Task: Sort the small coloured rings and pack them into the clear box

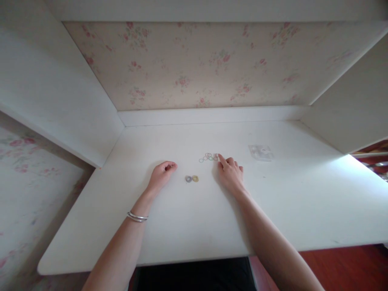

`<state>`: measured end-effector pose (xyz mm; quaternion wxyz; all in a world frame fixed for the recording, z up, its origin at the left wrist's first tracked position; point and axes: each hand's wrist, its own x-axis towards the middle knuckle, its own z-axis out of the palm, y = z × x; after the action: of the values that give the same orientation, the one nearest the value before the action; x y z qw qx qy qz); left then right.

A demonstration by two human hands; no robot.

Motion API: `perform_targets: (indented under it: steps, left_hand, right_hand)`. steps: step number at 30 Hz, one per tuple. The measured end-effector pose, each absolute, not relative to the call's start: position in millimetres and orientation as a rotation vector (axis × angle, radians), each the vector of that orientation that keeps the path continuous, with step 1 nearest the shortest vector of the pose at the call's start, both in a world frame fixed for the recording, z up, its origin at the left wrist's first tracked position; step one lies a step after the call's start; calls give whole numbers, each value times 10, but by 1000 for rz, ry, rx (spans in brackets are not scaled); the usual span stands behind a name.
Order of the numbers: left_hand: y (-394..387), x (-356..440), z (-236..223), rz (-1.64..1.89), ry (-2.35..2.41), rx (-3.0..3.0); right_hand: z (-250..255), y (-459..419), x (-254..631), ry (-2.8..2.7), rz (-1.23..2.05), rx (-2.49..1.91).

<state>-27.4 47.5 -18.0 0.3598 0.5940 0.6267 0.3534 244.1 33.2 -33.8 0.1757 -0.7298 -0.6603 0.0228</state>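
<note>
My right hand (230, 174) rests palm down on the white table, its index finger stretched forward and the other fingers partly curled. The index fingertip touches the right end of a loose cluster of small thin rings (211, 159) in pale and greenish tints. My left hand (161, 174) lies to the left, loosely curled with the fingertips together and nothing visible in them. Between the hands, nearer to me, a purplish-grey ring-shaped bundle (186, 179) and a yellow ring-shaped bundle (197, 178) sit side by side.
A clear plastic bag (260, 153) lies flat on the table (194, 226) to the right of my right hand. White panels (75, 76) stand at both sides, with a floral wall (194, 64) behind. The table's front edge runs below my forearms.
</note>
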Motion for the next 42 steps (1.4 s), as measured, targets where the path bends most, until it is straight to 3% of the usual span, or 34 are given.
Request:
perform_targets:
  steps: [29,42]
  left_hand:
    - [465,-262,-163,922,1620,1537]
    - [479,-285,-164,905,1600,1538]
  right_hand:
    - [-290,266,2444,-1668,147,-1784]
    - [-300,44,2162,-2070,247,-1426]
